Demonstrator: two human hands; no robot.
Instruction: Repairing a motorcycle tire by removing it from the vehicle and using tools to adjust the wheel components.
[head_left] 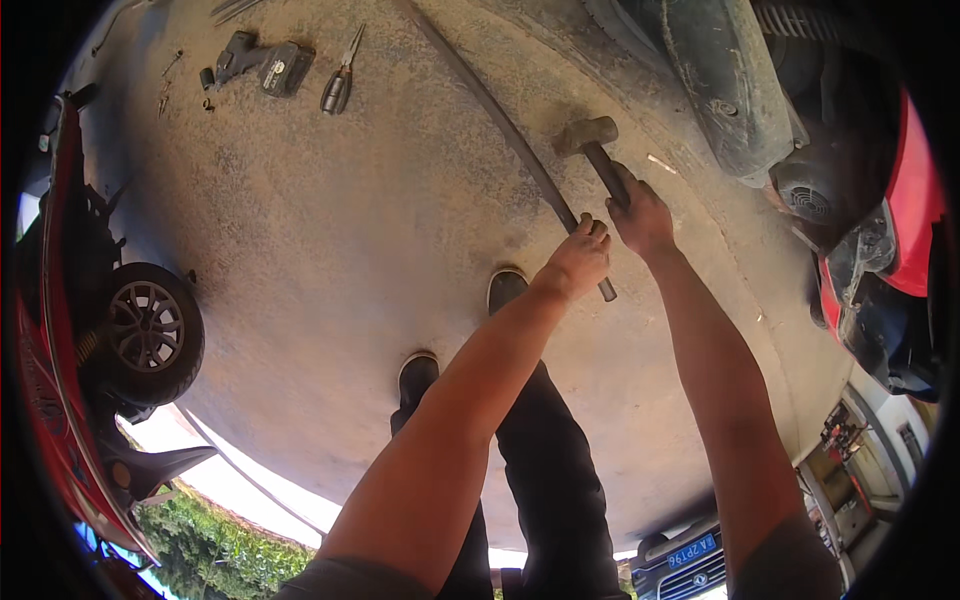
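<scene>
My left hand (pixel 585 258) grips a long, dark metal bar (pixel 488 128) near its lower end. The bar stretches diagonally from the top middle down to just right of my foot (pixel 507 288). My right hand (pixel 644 218) is closed round the handle of a hammer (pixel 585 134), just right of the bar, with the blocky metal head pointing up and away from me.
A cordless power tool (pixel 282 70), a screwdriver-like tool (pixel 336 92) and small parts lie on the concrete (pixel 330 220) at upper left. A red scooter with a black wheel (pixel 145 334) stands left, another red scooter (pixel 910 262) right. A car (pixel 683 561) is behind me.
</scene>
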